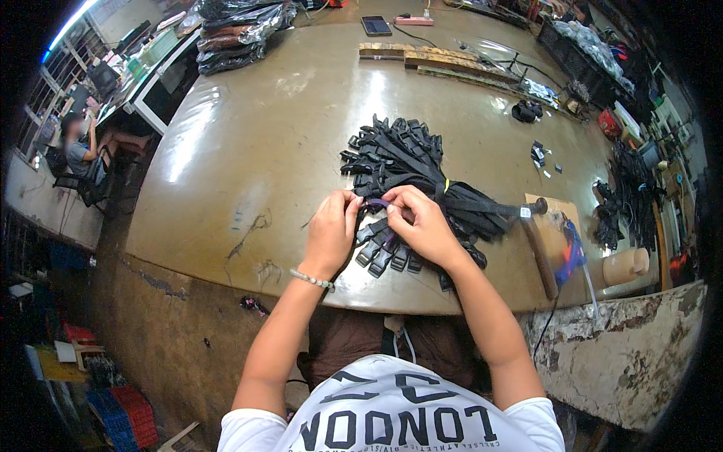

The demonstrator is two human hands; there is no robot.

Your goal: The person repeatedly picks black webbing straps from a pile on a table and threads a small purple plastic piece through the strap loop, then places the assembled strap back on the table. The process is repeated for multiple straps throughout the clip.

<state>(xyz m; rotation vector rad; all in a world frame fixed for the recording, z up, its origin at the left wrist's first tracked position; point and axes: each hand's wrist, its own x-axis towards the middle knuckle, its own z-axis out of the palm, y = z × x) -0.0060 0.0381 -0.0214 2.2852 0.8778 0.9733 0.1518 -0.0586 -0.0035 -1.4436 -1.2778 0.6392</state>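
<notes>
Dark block lettering (pixel 399 427) crosses our white shirt (pixel 395 392) as our left hand (pixel 331 230) and right hand (pixel 422 226) pinch a purple strip (pixel 375 202) between them, beside bundled black buckle straps (pixel 407 154) on the table (pixel 248 143); farther off lie black-and-white scraps (pixel 538 154), too small to read, and a phone (pixel 376 26)

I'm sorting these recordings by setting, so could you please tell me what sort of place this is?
Probably a small strap-goods workshop: a bundle of black buckled straps lies on a broad worktable, with a stack of plastic-wrapped items toward its far left.
</notes>
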